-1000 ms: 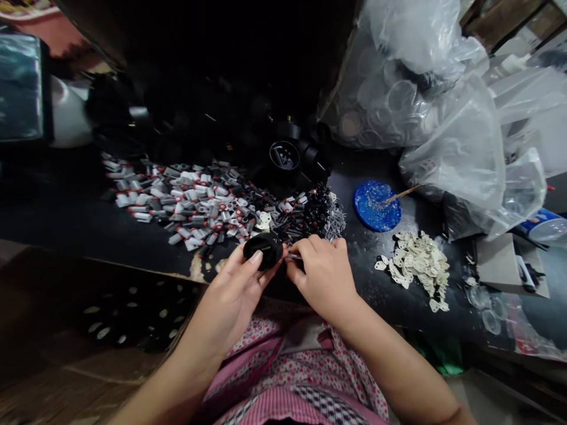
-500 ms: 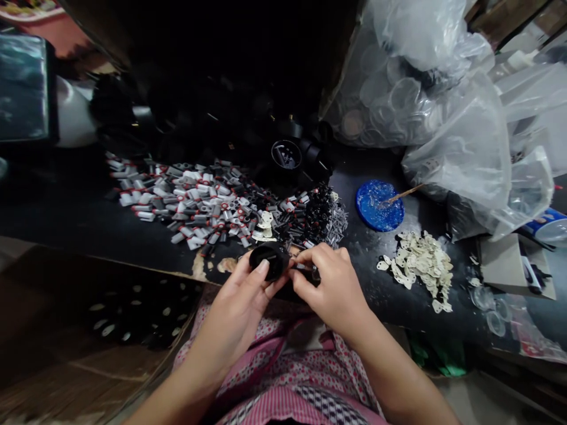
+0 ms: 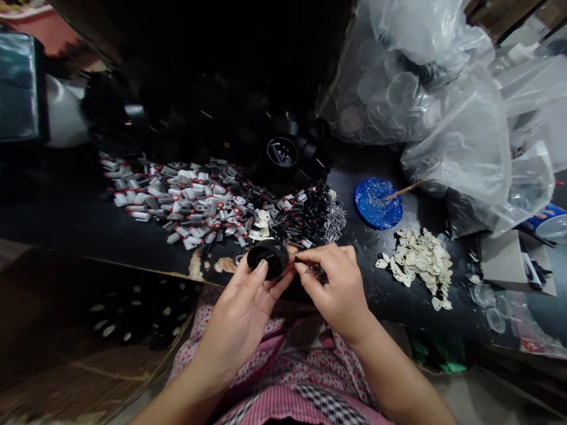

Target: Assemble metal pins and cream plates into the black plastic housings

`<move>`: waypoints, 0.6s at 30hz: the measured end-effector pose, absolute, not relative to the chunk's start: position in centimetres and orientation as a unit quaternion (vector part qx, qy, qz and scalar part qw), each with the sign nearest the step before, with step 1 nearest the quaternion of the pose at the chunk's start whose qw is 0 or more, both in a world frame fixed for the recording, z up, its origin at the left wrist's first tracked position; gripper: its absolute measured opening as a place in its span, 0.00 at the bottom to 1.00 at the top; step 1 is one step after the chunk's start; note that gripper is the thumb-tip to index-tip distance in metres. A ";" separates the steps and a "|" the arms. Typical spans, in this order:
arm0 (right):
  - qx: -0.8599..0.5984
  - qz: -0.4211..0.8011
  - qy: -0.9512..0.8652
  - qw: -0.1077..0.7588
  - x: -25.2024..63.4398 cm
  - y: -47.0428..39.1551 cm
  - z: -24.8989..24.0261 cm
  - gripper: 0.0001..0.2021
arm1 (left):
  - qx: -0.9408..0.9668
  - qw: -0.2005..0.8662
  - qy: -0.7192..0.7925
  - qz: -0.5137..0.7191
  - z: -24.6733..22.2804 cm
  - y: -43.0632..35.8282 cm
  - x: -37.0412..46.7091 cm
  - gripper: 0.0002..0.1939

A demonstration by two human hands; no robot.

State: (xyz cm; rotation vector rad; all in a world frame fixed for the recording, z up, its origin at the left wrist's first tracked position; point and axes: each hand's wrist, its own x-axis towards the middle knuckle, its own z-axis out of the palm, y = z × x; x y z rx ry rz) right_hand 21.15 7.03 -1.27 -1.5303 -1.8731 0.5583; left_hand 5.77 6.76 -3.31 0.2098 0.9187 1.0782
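My left hand is closed around a round black plastic cup-shaped part, its open side tilted up toward me. Just to the right, my right hand pinches a small dark piece between thumb and fingers, close to the left fingertips; its kind is too small to make out. Beyond the hands lies a heap of grey and white plastic sleeves with red rings. Small black parts and grey pins are piled at its right end. A few cream plates rest right behind the black part.
A blue lid of clear grease with a thin stick in it sits to the right. Near it are a pile of cream plates, a small open box and plastic bags of clear discs. Black round housings stand behind the heap.
The black part in my left hand has tilted slightly. My right fingers have shifted a little, still pinching by the left fingertips. The whole view has moved slightly.
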 end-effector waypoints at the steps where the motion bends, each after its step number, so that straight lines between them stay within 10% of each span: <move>1: -0.579 0.205 -0.720 0.323 21.2 7.0 -1.2 0.04 | 0.097 0.756 0.425 0.488 -3.4 6.7 5.7 0.07; 18: -0.561 0.298 -0.673 0.378 21.0 6.9 1.4 0.01 | 0.116 0.798 0.400 0.435 -3.3 6.0 5.6 0.09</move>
